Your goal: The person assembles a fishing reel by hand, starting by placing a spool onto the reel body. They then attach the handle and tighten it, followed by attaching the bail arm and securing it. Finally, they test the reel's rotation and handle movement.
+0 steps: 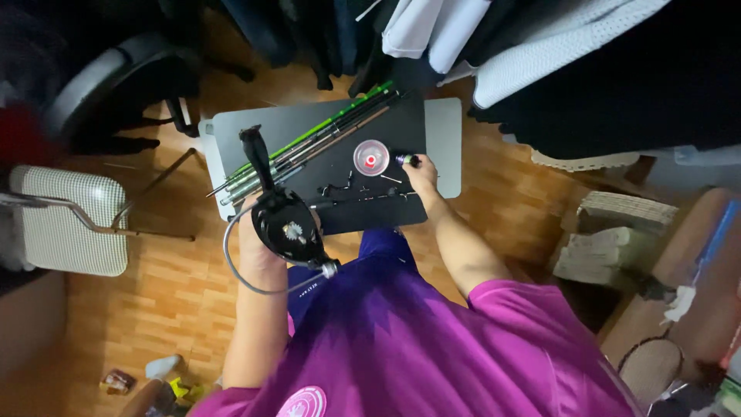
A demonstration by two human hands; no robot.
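Head view, looking straight down over a magenta-and-purple shirt.

Left hand clenched around a black spinning fishing reel, held up at the near-left corner of the dark rectangular work mat. Reel's black handle arm sticking up and away over the mat's left part. Thin grey wire bail looping out below the hand, ending at a small metal knob just above the shirt.

Right hand reached out to the mat's right edge, fingertips pinched on a small dark cylindrical part with a green band. Exact grip hard to make out; fingers curled, not spread.

Just left of that part, touching or nearly so: clear round plastic spool with a red centre, flat on the mat's far-right part.

Bundle of thin rod sections, green, black and brown, lying diagonally from the mat's left edge to its far-right corner. Few small dark loose parts mid-mat, too small to identify.

Mat resting on a grey tray-like board, showing past its left and right edges. Wooden parquet floor below. Checked-cushion chair with metal frame well left. Stacked woven baskets to the right.
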